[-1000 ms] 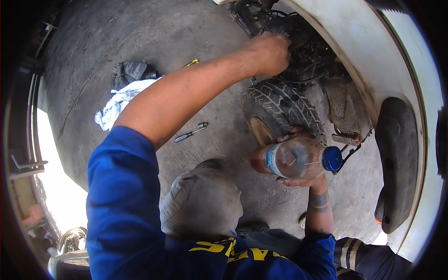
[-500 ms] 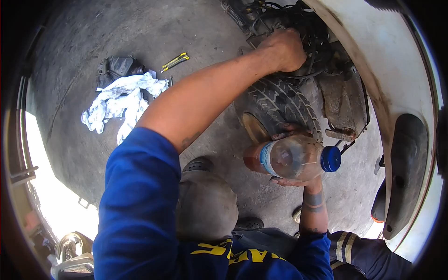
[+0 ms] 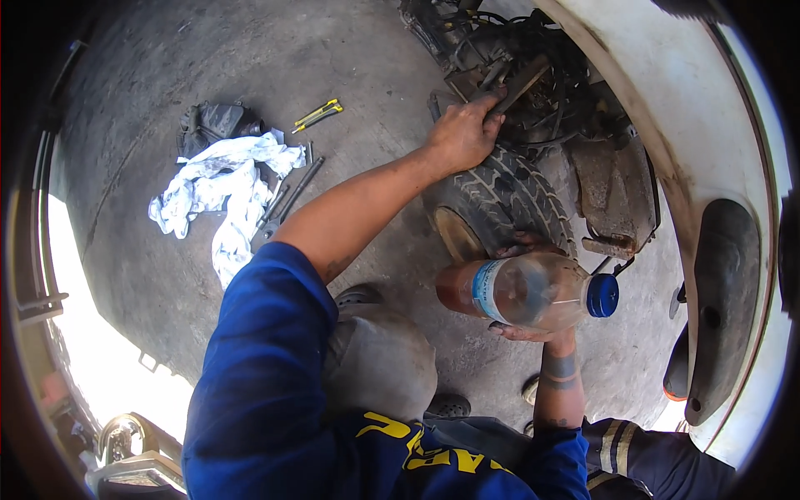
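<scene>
My left hand (image 3: 463, 140) is stretched out over the tyre (image 3: 508, 187), its fingers closed around the lower end of a flat strip (image 3: 527, 82), dark with a tan edge. The strip's exact kind is unclear. It points up toward greasy wheel-hub parts and hoses (image 3: 554, 100). In my right hand (image 3: 521, 332) a clear plastic bottle (image 3: 533, 292) lies on its side, gripped from below and behind. Its blue cap (image 3: 602, 295) is on and faces right. Reddish-brown liquid (image 3: 457, 288) shows at the bottle's base, beside a pale blue label.
White cloth (image 3: 237, 171), a black part (image 3: 218, 123), a yellow cutter-like tool (image 3: 318, 115) and dark metal tools (image 3: 300, 187) lie on the concrete floor. A white vehicle panel (image 3: 667, 92) curves along the right. Another person's striped sleeve or trouser leg (image 3: 642, 450) is at lower right.
My left hand has drawn back down and left from the hub parts, bringing the strip into view. The bottle in my right hand has shifted slightly right.
</scene>
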### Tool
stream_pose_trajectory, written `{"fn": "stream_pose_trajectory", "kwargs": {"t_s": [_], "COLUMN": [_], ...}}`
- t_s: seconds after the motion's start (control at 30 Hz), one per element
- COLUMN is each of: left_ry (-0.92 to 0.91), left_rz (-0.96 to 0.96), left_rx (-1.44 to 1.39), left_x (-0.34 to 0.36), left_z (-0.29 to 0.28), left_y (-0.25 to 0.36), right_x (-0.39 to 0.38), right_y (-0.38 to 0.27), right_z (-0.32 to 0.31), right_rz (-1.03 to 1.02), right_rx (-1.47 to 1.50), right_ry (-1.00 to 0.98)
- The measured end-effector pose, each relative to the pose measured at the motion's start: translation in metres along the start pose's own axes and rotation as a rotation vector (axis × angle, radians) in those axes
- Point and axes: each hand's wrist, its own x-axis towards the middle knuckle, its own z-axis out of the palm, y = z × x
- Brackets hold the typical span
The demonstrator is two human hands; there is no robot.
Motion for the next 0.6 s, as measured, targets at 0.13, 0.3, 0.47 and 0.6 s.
{"fn": "stream_pose_trajectory", "kwargs": {"t_s": [0.13,0.3,0.47,0.6], "left_ry": [0.087,0.002,-0.115,0.03], "left_rz": [0.09,0.014,-0.128,-0.02], "left_rx": [-0.01,-0.068,0.017,-0.016], "left_x": [0.003,-0.01,-0.022,-0.005], "left_z": [0.014,-0.02,-0.04,-0.025], "left_y": [-0.018,-0.004,0.033,0.036], "right_x": [0.007,0.006,-0.002,-0.004], "right_y": [-0.003,0.007,0.005,-0.002], "right_z": [0.003,0.004,0.0,0.003], "right_rz": [0.069,-0.039,0.079,0.242], "right_rx": [-0.025,0.107,0.191,0.192], "right_ry": [-0.023,-0.028,0.042,0.067]}}
